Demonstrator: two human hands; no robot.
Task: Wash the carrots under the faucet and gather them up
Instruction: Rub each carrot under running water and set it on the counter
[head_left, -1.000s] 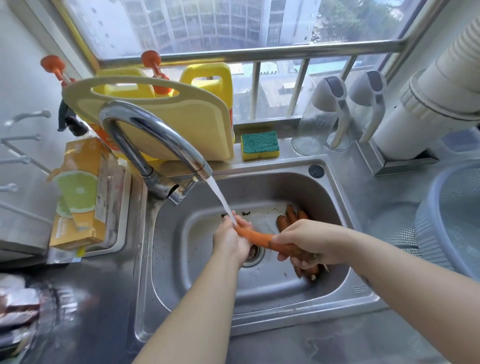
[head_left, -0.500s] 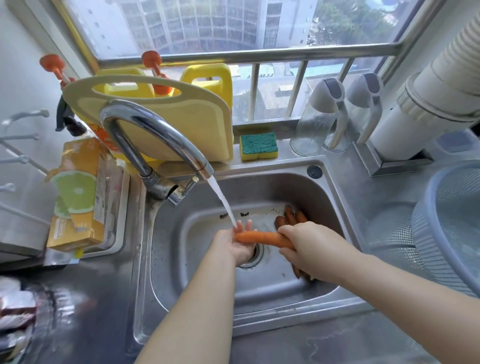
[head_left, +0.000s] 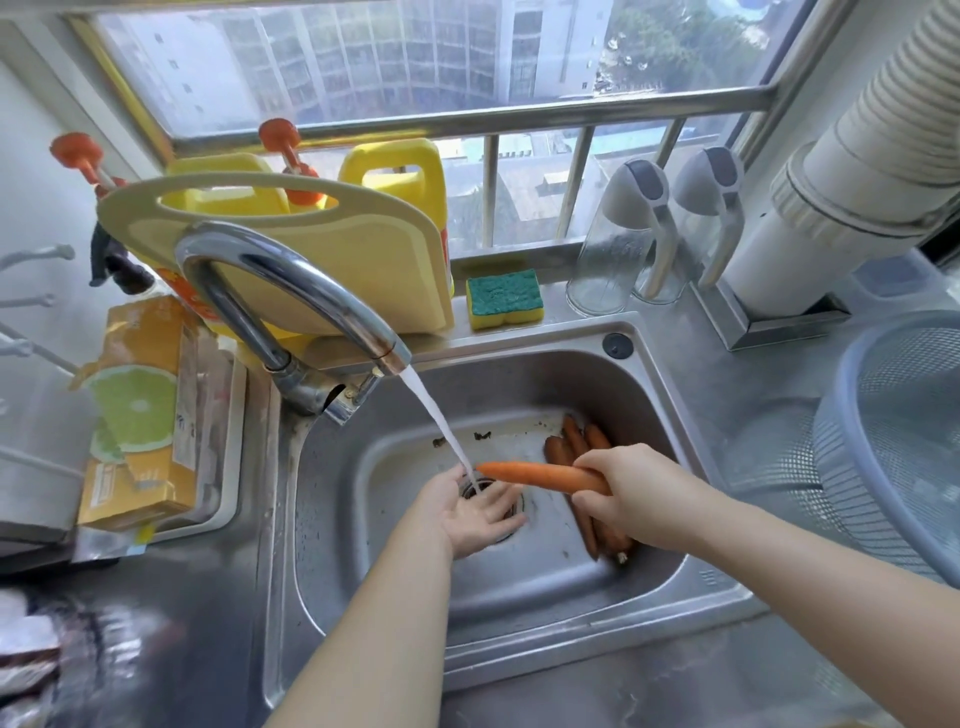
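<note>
My right hand (head_left: 631, 491) grips the thick end of an orange carrot (head_left: 535, 475), held level over the steel sink (head_left: 519, 644). Its tip points left into the water stream (head_left: 439, 421) running from the chrome faucet (head_left: 291, 275). My left hand (head_left: 475, 512) lies palm up with fingers spread just below the carrot's tip, over the drain, holding nothing. Several darker carrots (head_left: 574, 441) lie in the sink's right part, partly hidden behind my right hand.
A grey mesh colander (head_left: 904, 441) sits on the counter at the right. A yellow cutting board (head_left: 332, 270), yellow bottles and a green sponge (head_left: 504, 296) line the sill. An orange box (head_left: 137, 410) lies in a tray at the left.
My left hand has let go of the carrot and opened beneath its tip. My right hand has drawn the carrot a little to the right, so only the tip is under the water.
</note>
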